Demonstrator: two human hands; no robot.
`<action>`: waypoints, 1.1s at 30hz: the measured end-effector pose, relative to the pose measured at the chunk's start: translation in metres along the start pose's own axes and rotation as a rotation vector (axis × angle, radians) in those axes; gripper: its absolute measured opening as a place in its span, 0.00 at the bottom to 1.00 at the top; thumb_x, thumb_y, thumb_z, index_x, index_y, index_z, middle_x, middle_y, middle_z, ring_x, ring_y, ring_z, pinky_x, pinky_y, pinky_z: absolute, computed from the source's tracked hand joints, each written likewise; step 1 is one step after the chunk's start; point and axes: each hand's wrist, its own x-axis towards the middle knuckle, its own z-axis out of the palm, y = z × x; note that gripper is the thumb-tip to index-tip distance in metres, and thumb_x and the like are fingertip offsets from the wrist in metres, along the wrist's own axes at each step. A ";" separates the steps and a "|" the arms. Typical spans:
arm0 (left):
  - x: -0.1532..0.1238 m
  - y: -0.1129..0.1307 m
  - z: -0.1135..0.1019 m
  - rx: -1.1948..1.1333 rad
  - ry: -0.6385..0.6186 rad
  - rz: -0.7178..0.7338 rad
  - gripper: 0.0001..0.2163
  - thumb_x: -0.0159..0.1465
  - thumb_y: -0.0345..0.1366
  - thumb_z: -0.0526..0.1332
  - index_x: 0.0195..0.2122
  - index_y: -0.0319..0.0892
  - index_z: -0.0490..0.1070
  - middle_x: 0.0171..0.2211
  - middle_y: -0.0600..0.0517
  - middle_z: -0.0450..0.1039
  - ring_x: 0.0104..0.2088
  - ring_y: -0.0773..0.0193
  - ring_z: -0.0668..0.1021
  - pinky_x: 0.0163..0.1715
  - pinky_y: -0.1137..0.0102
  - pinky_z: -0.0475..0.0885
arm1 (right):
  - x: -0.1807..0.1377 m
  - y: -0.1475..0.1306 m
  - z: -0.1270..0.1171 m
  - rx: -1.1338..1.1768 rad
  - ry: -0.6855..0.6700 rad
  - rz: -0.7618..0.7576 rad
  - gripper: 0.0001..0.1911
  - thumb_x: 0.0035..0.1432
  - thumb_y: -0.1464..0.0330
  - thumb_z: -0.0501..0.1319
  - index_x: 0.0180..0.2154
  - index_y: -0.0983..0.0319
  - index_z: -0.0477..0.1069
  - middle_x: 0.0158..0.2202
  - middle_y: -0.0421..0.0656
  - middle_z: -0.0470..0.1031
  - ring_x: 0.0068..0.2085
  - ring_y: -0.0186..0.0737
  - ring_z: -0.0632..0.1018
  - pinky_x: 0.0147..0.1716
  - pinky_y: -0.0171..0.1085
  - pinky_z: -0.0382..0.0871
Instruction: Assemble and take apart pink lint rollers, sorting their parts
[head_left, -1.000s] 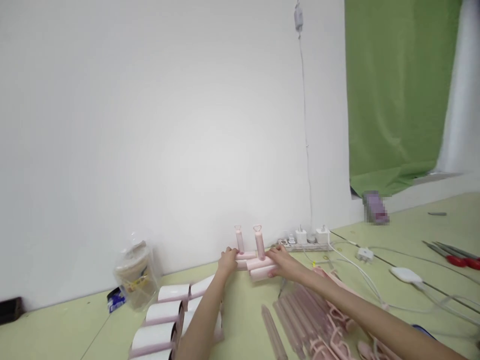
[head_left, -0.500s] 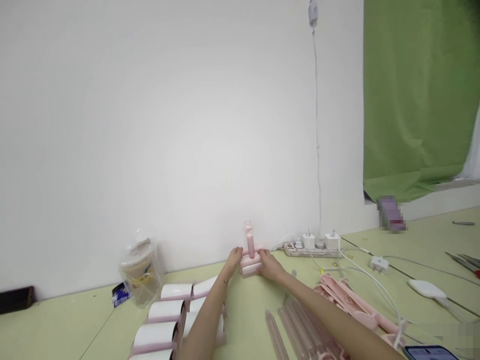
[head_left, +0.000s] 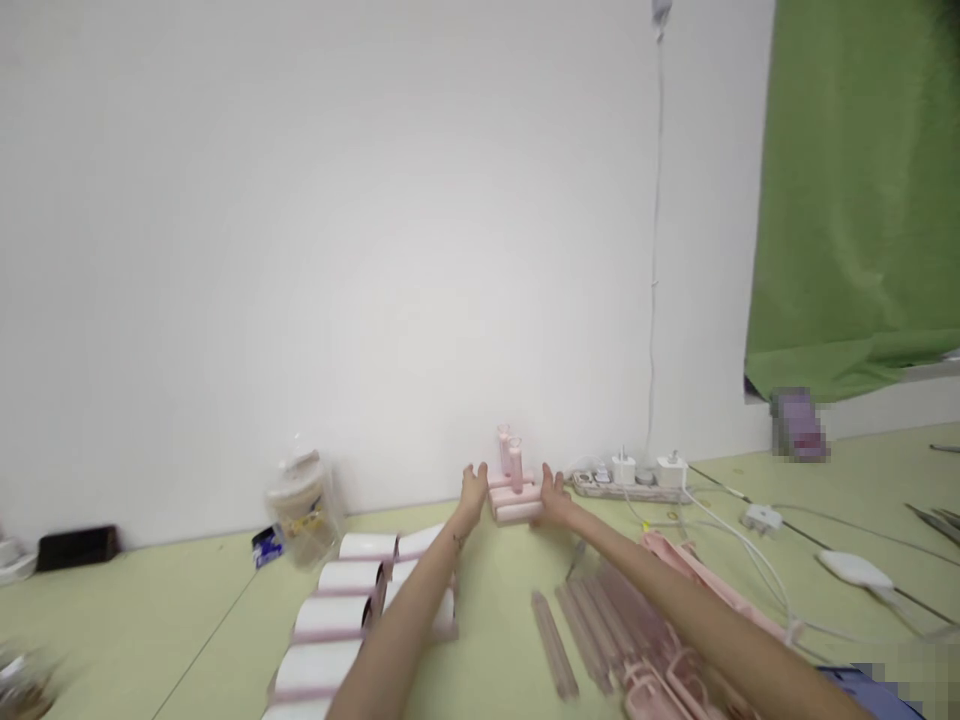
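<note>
Against the foot of the wall stand two pink-and-white rollers (head_left: 517,511) that look like lint rollers, side by side with their pink handles (head_left: 516,466) pointing up. My left hand (head_left: 473,492) is just off their left end, fingers spread. At the right end is my right hand (head_left: 554,497), its fingers also apart; whether it still touches the near roller I cannot tell. Below my left forearm lie rows of white rolls (head_left: 339,577) in pink casings. Several long, translucent pink pieces (head_left: 553,645) lie near my right forearm, beside pink handle-like parts (head_left: 652,690).
A power strip (head_left: 630,487) with white plugs sits along the wall at right, cables trailing over the table. To the left are a bagged cup (head_left: 304,515), a small blue packet (head_left: 267,547) and a black phone-like object (head_left: 77,547). A green curtain (head_left: 855,200) hangs at right.
Both hands have let go of the near roller and moved apart to either side. A second upright handle now shows behind the first. The view has shifted left and tilted slightly.
</note>
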 end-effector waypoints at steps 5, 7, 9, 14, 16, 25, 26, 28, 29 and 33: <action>-0.048 0.015 -0.052 -0.148 0.130 0.112 0.13 0.61 0.33 0.54 0.48 0.40 0.61 0.48 0.46 0.64 0.46 0.61 0.69 0.46 0.62 0.65 | -0.054 -0.021 -0.027 0.059 -0.057 -0.288 0.24 0.55 0.69 0.57 0.53 0.63 0.55 0.56 0.49 0.55 0.54 0.48 0.61 0.50 0.48 0.56; -0.083 0.020 -0.073 -0.197 0.135 0.179 0.13 0.61 0.31 0.52 0.48 0.41 0.61 0.48 0.47 0.65 0.47 0.64 0.69 0.48 0.67 0.63 | -0.078 -0.043 -0.028 0.097 -0.125 -0.458 0.23 0.53 0.70 0.58 0.52 0.62 0.58 0.53 0.48 0.59 0.52 0.43 0.63 0.50 0.41 0.57; -0.124 0.020 -0.089 -0.231 0.134 0.237 0.13 0.60 0.33 0.52 0.46 0.43 0.61 0.48 0.48 0.66 0.48 0.65 0.69 0.48 0.69 0.63 | -0.098 -0.070 -0.019 0.115 -0.196 -0.585 0.19 0.50 0.68 0.60 0.46 0.59 0.64 0.47 0.44 0.66 0.49 0.41 0.67 0.48 0.38 0.60; -0.210 -0.014 -0.099 -0.293 0.006 0.189 0.13 0.57 0.41 0.56 0.41 0.44 0.66 0.45 0.48 0.68 0.45 0.59 0.71 0.43 0.67 0.67 | -0.119 -0.124 0.019 0.082 -0.187 -0.576 0.15 0.56 0.65 0.57 0.45 0.64 0.64 0.48 0.46 0.65 0.46 0.44 0.69 0.43 0.47 0.64; -0.229 -0.038 -0.094 -0.311 -0.014 0.107 0.14 0.54 0.43 0.59 0.39 0.44 0.68 0.43 0.48 0.70 0.44 0.58 0.72 0.43 0.67 0.67 | -0.123 -0.127 0.026 0.086 -0.174 -0.541 0.15 0.58 0.66 0.54 0.47 0.63 0.63 0.48 0.46 0.65 0.45 0.43 0.70 0.42 0.48 0.65; -0.252 -0.071 -0.059 -0.877 -0.102 -0.542 0.22 0.51 0.47 0.63 0.41 0.35 0.64 0.42 0.39 0.69 0.36 0.56 0.76 0.38 0.64 0.71 | -0.183 -0.087 -0.006 0.349 -0.246 -0.406 0.05 0.46 0.71 0.61 0.26 0.63 0.64 0.36 0.43 0.65 0.35 0.37 0.71 0.36 0.37 0.64; -0.254 -0.065 -0.055 -0.954 -0.144 -0.529 0.21 0.52 0.46 0.62 0.42 0.36 0.64 0.43 0.39 0.68 0.38 0.56 0.76 0.40 0.64 0.70 | -0.190 -0.083 -0.010 0.394 -0.257 -0.383 0.05 0.47 0.70 0.60 0.26 0.62 0.63 0.37 0.42 0.64 0.35 0.37 0.71 0.36 0.36 0.64; -0.257 -0.053 -0.049 -1.052 -0.141 -0.438 0.21 0.53 0.43 0.62 0.46 0.38 0.61 0.45 0.42 0.68 0.43 0.57 0.74 0.43 0.65 0.68 | -0.205 -0.076 -0.016 0.468 -0.285 -0.341 0.07 0.50 0.66 0.59 0.27 0.62 0.62 0.36 0.42 0.65 0.34 0.36 0.71 0.35 0.35 0.65; -0.258 -0.048 -0.047 -1.055 -0.111 -0.387 0.22 0.53 0.42 0.62 0.47 0.40 0.60 0.46 0.44 0.68 0.45 0.57 0.73 0.43 0.66 0.68 | -0.211 -0.073 -0.019 0.509 -0.310 -0.324 0.09 0.50 0.63 0.59 0.30 0.61 0.61 0.36 0.42 0.65 0.35 0.36 0.72 0.34 0.35 0.66; -0.255 -0.034 -0.043 -0.766 -0.140 -0.308 0.25 0.52 0.45 0.61 0.47 0.39 0.60 0.43 0.45 0.70 0.43 0.54 0.73 0.39 0.66 0.69 | -0.234 -0.068 -0.024 1.063 -0.515 -0.139 0.31 0.45 0.56 0.62 0.48 0.59 0.53 0.45 0.46 0.66 0.44 0.41 0.71 0.40 0.38 0.65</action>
